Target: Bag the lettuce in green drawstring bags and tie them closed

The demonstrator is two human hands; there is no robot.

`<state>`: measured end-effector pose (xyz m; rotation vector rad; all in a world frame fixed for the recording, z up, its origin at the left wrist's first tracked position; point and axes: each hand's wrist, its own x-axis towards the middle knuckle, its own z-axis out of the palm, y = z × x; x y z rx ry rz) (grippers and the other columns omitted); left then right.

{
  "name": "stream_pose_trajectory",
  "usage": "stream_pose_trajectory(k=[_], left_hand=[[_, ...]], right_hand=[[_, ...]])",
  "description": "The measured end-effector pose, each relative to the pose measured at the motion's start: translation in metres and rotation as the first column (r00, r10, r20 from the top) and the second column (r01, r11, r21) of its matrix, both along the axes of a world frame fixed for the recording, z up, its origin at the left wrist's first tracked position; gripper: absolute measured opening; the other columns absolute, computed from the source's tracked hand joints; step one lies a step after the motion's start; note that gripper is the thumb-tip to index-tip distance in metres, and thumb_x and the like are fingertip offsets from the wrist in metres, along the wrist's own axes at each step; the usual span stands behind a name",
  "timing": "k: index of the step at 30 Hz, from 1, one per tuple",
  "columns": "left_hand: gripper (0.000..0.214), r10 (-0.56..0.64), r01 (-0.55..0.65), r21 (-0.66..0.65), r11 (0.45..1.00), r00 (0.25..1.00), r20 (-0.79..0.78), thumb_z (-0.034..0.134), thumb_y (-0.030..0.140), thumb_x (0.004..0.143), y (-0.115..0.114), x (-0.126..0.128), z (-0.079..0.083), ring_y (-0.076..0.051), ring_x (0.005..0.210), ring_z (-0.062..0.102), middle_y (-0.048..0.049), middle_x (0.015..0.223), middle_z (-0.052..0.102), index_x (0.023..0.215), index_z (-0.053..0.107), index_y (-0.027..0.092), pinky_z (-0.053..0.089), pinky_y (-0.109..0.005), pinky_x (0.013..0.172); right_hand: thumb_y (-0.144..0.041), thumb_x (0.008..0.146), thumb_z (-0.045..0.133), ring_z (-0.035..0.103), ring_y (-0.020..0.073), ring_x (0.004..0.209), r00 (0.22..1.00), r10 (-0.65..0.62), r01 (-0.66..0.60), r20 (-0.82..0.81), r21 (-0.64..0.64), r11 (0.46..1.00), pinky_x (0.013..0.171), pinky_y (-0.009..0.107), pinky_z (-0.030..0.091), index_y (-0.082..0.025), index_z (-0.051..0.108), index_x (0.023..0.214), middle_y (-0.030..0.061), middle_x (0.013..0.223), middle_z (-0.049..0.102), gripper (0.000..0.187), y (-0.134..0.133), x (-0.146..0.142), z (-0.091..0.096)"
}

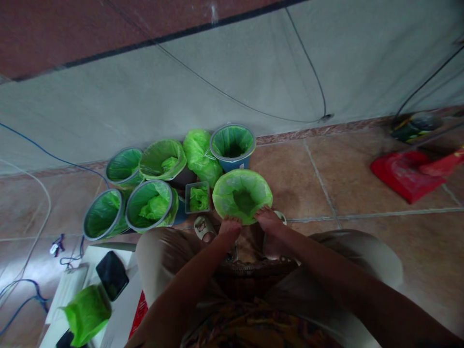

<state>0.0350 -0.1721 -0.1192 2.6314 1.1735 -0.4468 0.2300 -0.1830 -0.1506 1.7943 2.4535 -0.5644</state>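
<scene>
A round bin [219, 195] lined with a light green bin bag [250, 181] stands on the floor in front of my feet, its mouth facing up. The bag is folded outward over the rim. At the near left of that rim, my left hand [231, 226] has its fingers curled over the bag's edge. On the near right, my right hand [268, 220] grips the same edge, apart from the left. Both thumbs are hard to make out. Just left of the bin sits a small clear tub [187, 197] with crumpled green plastic [199, 198] inside.
Several green-lined bins, including a blue one [235, 164], stand along the wall [232, 72] beside a bulging green bag [201, 154]. A red dustpan [398, 176] lies at right. At lower left, a box [119, 314] bears a phone [111, 275] and a green roll [87, 314].
</scene>
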Motion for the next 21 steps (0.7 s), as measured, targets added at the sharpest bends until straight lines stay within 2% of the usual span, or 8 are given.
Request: stream_pose_trajectory(k=[4,8,11,14,17,19,21], left_hand=[[0.021,-0.050,0.050,0.009,0.999,0.999,0.005,0.049,0.011,0.090,0.005,-0.008,-0.005,-0.023,0.098,0.065,-0.0104,0.095,0.071,0.098,0.069,0.013,0.040,-0.044,0.107],[0.021,-0.184,0.184,0.029,0.982,0.983,-0.005,0.050,0.011,0.090,0.028,-0.024,-0.005,-0.023,0.103,0.063,-0.0091,0.097,0.071,0.100,0.069,0.011,0.025,-0.049,0.117],[0.021,-0.214,0.215,0.025,0.976,0.976,-0.029,0.051,0.012,0.090,0.051,-0.033,0.005,-0.025,0.117,0.057,-0.0100,0.107,0.071,0.102,0.069,0.012,0.020,-0.049,0.119],[0.035,-0.172,0.173,0.073,0.982,0.985,-0.022,0.047,0.011,0.091,0.061,-0.036,0.022,-0.027,0.134,0.045,-0.0129,0.132,0.061,0.123,0.062,0.014,0.019,-0.053,0.119],[0.054,-0.068,0.066,0.099,0.993,0.998,0.016,0.049,0.009,0.086,0.050,-0.033,0.035,-0.031,0.141,0.036,-0.0153,0.148,0.047,0.140,0.049,0.015,0.022,-0.057,0.117],[0.058,-0.016,0.013,0.063,0.998,0.999,0.049,0.052,0.010,0.084,0.031,-0.026,0.037,-0.030,0.140,0.038,-0.0155,0.148,0.046,0.141,0.047,0.015,0.026,-0.054,0.116],[0.051,-0.004,0.003,0.013,1.000,0.997,0.080,0.051,0.013,0.086,0.011,-0.014,0.032,-0.028,0.134,0.044,-0.0149,0.143,0.052,0.137,0.050,0.014,0.030,-0.050,0.114]], right_hand=[[-0.008,0.086,0.049,0.064,0.0251,0.102,0.999,0.021,-0.019,0.045,-0.043,0.999,0.111,0.040,0.033,-0.014,0.075,0.093,0.0127,0.100,0.073,0.028,-0.006,-0.001,0.008],[-0.010,0.089,0.046,0.063,0.0278,0.107,0.998,0.021,-0.013,0.066,-0.109,0.994,0.109,0.044,0.033,-0.015,0.073,0.107,0.0141,0.107,0.072,0.033,-0.020,-0.012,0.015],[-0.010,0.086,0.050,0.056,0.0291,0.119,0.999,0.041,-0.040,0.000,-0.085,0.996,0.112,0.046,0.030,-0.014,0.061,0.131,0.0155,0.126,0.065,0.046,-0.024,-0.019,0.026],[-0.010,0.083,0.054,0.046,0.0275,0.132,0.994,0.047,-0.046,-0.103,0.009,0.999,0.114,0.042,0.029,-0.012,0.049,0.143,0.0165,0.144,0.052,0.061,-0.016,-0.016,0.042],[-0.011,0.084,0.053,0.053,0.0230,0.124,0.990,0.013,-0.006,-0.143,0.054,0.999,0.109,0.033,0.036,-0.014,0.057,0.136,0.0131,0.138,0.057,0.052,-0.006,-0.001,0.053],[-0.010,0.086,0.050,0.059,0.0209,0.113,0.993,-0.057,0.061,-0.103,0.038,0.997,0.104,0.030,0.040,-0.014,0.065,0.124,0.0113,0.125,0.066,0.041,-0.004,0.011,0.050],[-0.006,0.088,0.045,0.061,0.0205,0.107,0.992,-0.117,0.119,-0.052,0.022,0.993,0.101,0.029,0.042,-0.012,0.070,0.112,0.0118,0.114,0.070,0.036,-0.006,0.020,0.039]])
